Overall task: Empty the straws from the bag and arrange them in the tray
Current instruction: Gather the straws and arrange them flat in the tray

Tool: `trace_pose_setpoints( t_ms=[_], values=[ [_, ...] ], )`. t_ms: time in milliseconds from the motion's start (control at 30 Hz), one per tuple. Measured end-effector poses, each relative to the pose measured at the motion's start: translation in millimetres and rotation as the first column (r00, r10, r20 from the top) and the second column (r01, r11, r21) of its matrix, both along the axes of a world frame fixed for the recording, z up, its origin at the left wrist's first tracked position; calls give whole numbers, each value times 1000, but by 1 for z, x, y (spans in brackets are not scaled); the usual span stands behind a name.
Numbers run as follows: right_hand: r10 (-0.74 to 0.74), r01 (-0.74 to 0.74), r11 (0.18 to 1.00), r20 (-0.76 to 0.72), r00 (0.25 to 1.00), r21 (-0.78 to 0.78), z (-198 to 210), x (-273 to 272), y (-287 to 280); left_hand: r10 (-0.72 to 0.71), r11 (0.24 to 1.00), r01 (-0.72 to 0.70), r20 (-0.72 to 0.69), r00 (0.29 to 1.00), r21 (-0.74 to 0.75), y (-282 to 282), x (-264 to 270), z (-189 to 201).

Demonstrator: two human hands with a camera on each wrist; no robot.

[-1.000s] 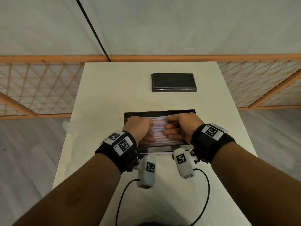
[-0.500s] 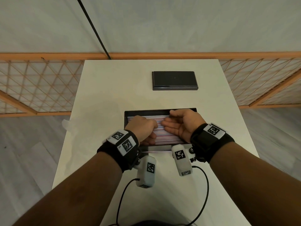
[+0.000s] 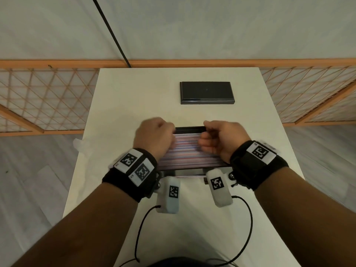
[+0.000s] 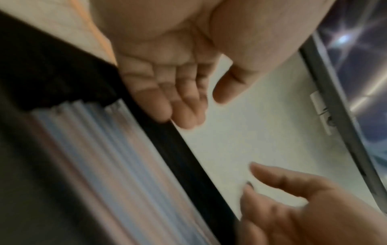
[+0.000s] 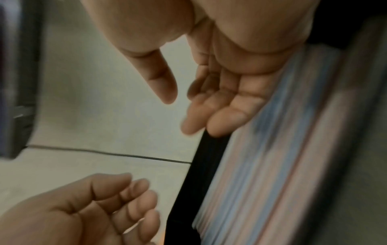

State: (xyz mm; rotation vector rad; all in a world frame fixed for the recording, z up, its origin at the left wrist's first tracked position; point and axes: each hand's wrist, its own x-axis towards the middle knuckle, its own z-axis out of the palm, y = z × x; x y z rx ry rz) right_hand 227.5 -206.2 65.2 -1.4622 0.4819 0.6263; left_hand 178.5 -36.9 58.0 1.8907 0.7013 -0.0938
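Striped straws (image 3: 189,151) are laid flat in the black tray (image 3: 189,129); left hand (image 3: 154,138) and right hand (image 3: 219,140) are held loosely curled above, gripping nothing.

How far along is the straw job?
Done: most straws lie side by side in the tray. The bag is not clearly visible. In hand: nothing; both the left hand and right hand hover loosely curled at the tray's far side. Left: one stray straw seems to lie on the table before the tray.
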Motion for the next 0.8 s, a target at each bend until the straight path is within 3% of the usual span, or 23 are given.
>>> trace_pose_setpoints(
  t_ms=[67,133,200,233,300,367,567,800],
  values=[
    [46,11,976,257,965,-216,11,4,-10,167,975,-189,180,969,114,17,0,1],
    [201,82,854,471,859,-514,16,9,-24,267,951,-298,263,927,84,30,-2,-1],
    [379,100,699,486,787,-708,12,9,-35,324,944,-330,244,914,-19,37,-2,-15],
    [435,54,666,445,782,-744,6,8,-39,333,943,-325,186,924,-75,36,-3,-21],
    [450,-90,710,352,821,-699,-10,2,-44,352,922,-329,83,932,-204,33,-8,-36],
    [408,-169,791,301,862,-588,-26,-9,-43,341,914,-312,77,937,-259,23,-15,-44],
    [310,-83,861,389,867,-501,-43,-21,-45,264,952,-232,159,951,-198,13,-29,-54],
    [331,-52,849,452,828,-526,-42,-24,-42,221,969,-200,150,964,-143,15,-29,-59]
  ],
)
